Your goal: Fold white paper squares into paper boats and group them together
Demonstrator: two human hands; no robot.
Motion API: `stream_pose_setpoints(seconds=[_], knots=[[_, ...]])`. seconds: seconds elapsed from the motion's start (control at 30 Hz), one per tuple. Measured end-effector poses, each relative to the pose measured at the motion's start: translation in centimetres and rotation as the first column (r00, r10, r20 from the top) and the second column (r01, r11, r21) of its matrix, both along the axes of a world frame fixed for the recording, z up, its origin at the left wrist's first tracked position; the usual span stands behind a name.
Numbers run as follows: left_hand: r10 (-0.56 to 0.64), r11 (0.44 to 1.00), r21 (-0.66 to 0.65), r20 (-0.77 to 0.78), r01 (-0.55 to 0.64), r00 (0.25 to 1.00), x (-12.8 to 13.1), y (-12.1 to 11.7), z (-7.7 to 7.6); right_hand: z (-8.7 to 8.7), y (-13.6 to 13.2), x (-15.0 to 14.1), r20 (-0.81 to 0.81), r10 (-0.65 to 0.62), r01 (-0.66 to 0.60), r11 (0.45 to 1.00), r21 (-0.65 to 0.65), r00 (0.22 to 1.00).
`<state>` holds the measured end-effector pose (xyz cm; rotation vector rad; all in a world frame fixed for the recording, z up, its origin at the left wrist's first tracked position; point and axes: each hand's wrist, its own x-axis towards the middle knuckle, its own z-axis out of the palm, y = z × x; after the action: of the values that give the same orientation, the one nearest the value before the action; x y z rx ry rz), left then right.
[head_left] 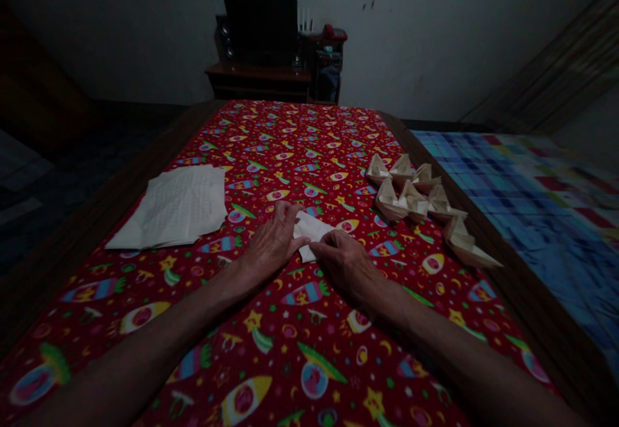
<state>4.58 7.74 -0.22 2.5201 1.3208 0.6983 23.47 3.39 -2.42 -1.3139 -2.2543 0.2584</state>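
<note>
A small folded piece of white paper [309,230] lies on the red patterned cloth [300,324] in front of me. My left hand [271,243] rests on its left side, fingers flat and pressing down on the paper. My right hand [344,260] is at the paper's lower right edge, its fingers drawn together and pinching the fold. Both forearms stretch out over the cloth toward the paper.
A stack of white written sheets [176,208] lies to the left. Several folded paper boats [418,198] sit in a cluster at the right, near the table's wooden edge. A blue checked mat [536,195] lies beyond. A dark desk with a monitor [261,33] stands against the far wall.
</note>
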Motion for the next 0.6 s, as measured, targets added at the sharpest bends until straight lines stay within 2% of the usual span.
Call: stream_pose_setpoints(seconds=[0.17,0.3,0.6], knots=[[0.036,0.994,0.099,0.04,-0.04,0.999,-0.2,0.4,-0.6,0.6,0.0,0.0,0.102,0.052,-0.06,0.995,0.076,0.993],[0.097,0.991,0.087,0.013,-0.098,0.995,-0.2,0.8,-1.3,0.7,0.1,-0.2,0.175,0.048,-0.066,0.993,0.098,0.983],[0.082,0.99,0.114,0.047,-0.086,0.996,-0.6,1.7,-2.3,0.9,0.2,-0.2,0.178,0.073,-0.095,0.988,0.119,0.981]])
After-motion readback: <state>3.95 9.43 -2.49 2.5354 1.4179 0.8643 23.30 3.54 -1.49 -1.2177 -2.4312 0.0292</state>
